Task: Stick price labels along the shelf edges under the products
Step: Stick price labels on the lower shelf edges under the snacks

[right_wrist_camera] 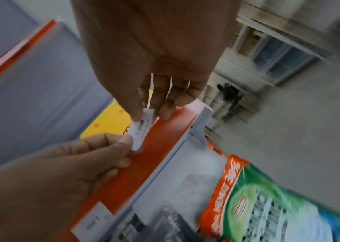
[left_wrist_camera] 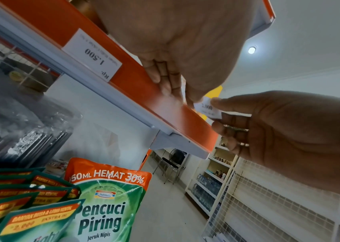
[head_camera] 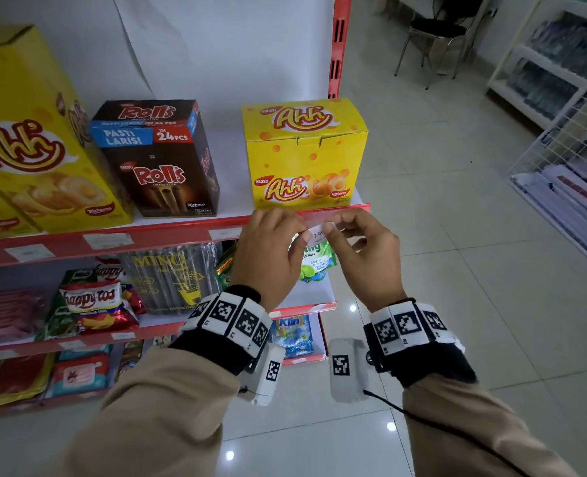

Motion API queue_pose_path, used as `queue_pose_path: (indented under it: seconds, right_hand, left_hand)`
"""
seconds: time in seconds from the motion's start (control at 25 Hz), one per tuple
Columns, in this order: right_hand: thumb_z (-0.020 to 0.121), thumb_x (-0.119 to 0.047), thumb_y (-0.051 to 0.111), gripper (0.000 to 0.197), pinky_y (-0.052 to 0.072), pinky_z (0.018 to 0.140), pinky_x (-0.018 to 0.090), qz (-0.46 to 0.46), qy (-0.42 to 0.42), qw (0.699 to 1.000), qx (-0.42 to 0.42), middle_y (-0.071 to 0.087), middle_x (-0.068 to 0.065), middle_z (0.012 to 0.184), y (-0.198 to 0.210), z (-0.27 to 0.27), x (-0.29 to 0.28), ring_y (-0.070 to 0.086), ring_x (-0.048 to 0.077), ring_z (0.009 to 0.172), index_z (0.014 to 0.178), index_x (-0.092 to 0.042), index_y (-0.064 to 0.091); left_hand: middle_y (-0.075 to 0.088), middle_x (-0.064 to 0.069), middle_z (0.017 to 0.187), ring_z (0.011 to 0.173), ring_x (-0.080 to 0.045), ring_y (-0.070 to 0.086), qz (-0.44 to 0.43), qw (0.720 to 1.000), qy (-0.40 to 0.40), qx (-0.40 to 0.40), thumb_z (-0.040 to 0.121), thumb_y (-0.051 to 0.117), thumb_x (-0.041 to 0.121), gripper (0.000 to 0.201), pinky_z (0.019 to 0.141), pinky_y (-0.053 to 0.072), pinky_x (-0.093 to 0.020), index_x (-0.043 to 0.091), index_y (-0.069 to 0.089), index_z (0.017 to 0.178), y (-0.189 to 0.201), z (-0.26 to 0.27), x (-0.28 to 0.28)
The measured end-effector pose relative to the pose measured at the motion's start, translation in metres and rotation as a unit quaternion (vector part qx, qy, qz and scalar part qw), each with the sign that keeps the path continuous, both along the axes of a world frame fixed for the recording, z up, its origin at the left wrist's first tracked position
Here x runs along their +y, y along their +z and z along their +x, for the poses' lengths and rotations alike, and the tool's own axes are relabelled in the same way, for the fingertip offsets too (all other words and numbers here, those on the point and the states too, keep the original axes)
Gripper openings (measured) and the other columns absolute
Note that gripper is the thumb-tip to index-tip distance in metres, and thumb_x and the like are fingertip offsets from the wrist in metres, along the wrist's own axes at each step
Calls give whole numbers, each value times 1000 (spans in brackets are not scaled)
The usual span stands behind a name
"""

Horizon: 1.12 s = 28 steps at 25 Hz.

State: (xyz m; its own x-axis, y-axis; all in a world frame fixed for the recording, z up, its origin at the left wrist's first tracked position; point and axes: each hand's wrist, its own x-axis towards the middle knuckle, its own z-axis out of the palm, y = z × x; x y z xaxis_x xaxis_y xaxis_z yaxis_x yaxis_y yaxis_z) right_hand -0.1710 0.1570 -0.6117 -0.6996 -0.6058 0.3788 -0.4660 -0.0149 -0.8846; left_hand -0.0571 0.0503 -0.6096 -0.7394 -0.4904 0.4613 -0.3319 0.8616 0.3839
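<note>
White tiled floor (head_camera: 422, 235); black chair (head_camera: 436, 32).

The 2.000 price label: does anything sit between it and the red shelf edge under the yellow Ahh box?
Nothing visible does. Both hands, left hand and right hand, pinch the price label right at the red shelf edge below the yellow Ahh box; that stretch of the strip is bare.
</note>
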Motion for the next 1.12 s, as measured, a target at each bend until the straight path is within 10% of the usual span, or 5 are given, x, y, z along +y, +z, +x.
queue_pose_path:
  seconds: [0.16,0.44,0.76,1.12]
  right_hand:
    - [91,-14,59,8,50,65,33,85,6,976,201,69,0,85,3,-8,8,63,16,78,94,-15,67]
    - [90,-8,62,7,35,64,7,-25,-63,983,173,64,0,92,10,-20,-8,55,7,71,92,-13,66]
    - [89,-5,61,7,50,70,38,7,5,978,210,68,6,90,4,-29,-12,61,21,78,91,-6,68]
    - [88,-2,56,13,40,72,31,101,5,939,329,65,13,98,11,-37,-15,54,34,89,95,-5,66]
  left_hand:
    - [61,-4,106,100,-26,51,-28,999,-28,-24,95,54,21,15,84,43,-42,11,65,97,6,4,-6]
    - [58,4,106,98,-23,50,-76,992,47,-88,94,48,23,15,87,29,-35,22,57,105,14,15,-5]
    - [54,0,113,102,-25,45,-38,990,83,-107,92,50,32,38,83,32,-38,25,46,130,14,9,0]
    - [47,-2,110,104,-26,40,-60,983,116,-128,89,54,37,35,81,30,-38,32,51,123,8,1,4]
